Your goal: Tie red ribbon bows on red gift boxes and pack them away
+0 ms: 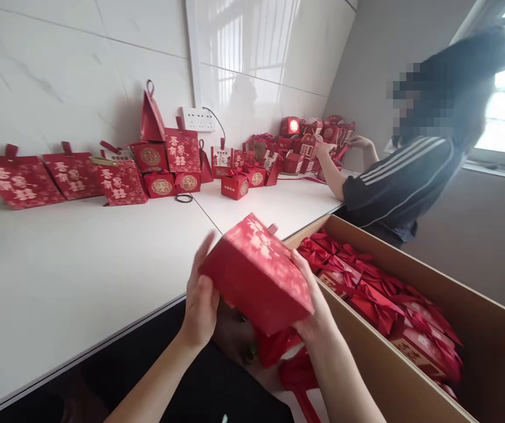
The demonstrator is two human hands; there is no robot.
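Observation:
Between my two hands is a red gift box (256,276) with pale printed lettering and a small loop tab, held tilted above the table's front edge. My left hand (199,305) grips its left side, thumb on the near face. Around its right side my right hand (316,299) is closed, partly hidden by the box. Red ribbon or fabric (274,346) lies below the box, near my lap. To the right stands an open cardboard carton (411,282) holding several red boxes with satin bows (376,305).
Along the wall on the white table (80,252) stand several red gift boxes (120,179), some stacked. A black ring (184,198) lies before them. A co-worker (402,176) in a dark striped top handles more red boxes (309,144) at the far end. A power strip (198,119) is on the wall.

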